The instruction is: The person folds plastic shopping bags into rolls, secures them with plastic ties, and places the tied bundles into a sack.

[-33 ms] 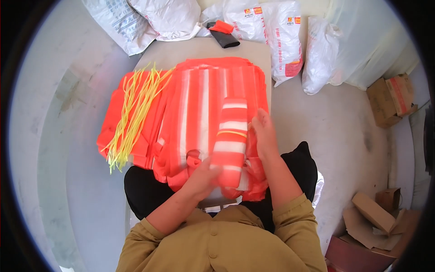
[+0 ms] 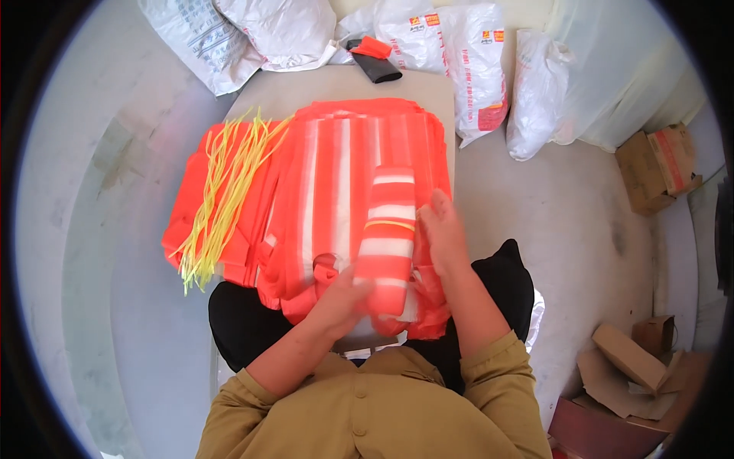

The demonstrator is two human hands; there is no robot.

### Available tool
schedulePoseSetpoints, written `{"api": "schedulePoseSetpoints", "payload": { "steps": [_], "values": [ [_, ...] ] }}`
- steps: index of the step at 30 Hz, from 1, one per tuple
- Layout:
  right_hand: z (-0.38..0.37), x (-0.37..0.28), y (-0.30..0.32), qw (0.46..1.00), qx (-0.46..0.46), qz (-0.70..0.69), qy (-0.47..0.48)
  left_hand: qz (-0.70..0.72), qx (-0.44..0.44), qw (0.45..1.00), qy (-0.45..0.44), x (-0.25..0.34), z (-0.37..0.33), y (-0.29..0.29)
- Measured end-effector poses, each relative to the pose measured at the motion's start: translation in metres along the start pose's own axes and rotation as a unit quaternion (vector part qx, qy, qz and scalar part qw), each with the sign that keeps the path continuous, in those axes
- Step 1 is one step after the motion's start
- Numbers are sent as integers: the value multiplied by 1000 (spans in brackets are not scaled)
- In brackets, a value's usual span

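Observation:
A long folded bundle of red-and-white striped plastic bags (image 2: 387,245) stands tilted before me, with a thin yellow tie (image 2: 390,224) around its middle. My left hand (image 2: 349,297) is closed on its lower left end and somewhat blurred. Beside the bundle's right side, level with the tie, my right hand (image 2: 445,228) has its fingers drawn together; what they pinch is hidden. Below and behind the bundle lies a broad stack of the same striped bags (image 2: 327,183). To its left, loose yellow ties (image 2: 222,199) are spread over more red folded bags (image 2: 183,210).
The bags lie on a beige board (image 2: 283,88) over my lap. White sacks (image 2: 275,30) line the far side, with a black roll and red scrap (image 2: 376,65) before them. Cardboard boxes (image 2: 657,168) stand at the right, and opened cartons (image 2: 627,375) at the lower right.

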State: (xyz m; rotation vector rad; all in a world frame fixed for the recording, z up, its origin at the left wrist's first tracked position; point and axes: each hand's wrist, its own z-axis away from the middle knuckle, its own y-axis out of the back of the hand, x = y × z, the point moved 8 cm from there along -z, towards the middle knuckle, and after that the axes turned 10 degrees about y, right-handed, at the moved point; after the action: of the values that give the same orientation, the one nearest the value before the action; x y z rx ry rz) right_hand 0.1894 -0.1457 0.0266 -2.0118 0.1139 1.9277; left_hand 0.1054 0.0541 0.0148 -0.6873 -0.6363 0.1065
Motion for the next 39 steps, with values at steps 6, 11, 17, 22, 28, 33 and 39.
{"api": "schedulePoseSetpoints", "payload": {
  "steps": [6, 11, 17, 22, 28, 33, 39],
  "values": [
    [80, 5, -12, 974, -27, -206, -90, -6, 3, 1000, -2, -9, 7, -22],
    [107, 35, 15, 965, -18, -215, -150, -138, 15, 990, 25, -31, 23, -57],
    [125, -3, 54, 954, -25, -292, -65, -311, -128, 931, 142, -63, 37, -51],
    [162, -38, 185, 974, 126, -183, 31, -358, -168, 901, 177, -82, 39, -37],
    [219, -16, 286, 961, 64, -245, 110, -308, -132, 925, 177, -94, 27, 1],
    [341, 238, 392, 924, 318, -97, -190, -302, -133, 925, 187, -102, 22, -2],
    [387, 305, 403, 859, 432, 80, -262, -294, -107, 928, 203, -108, 17, 6]
  ]
}}
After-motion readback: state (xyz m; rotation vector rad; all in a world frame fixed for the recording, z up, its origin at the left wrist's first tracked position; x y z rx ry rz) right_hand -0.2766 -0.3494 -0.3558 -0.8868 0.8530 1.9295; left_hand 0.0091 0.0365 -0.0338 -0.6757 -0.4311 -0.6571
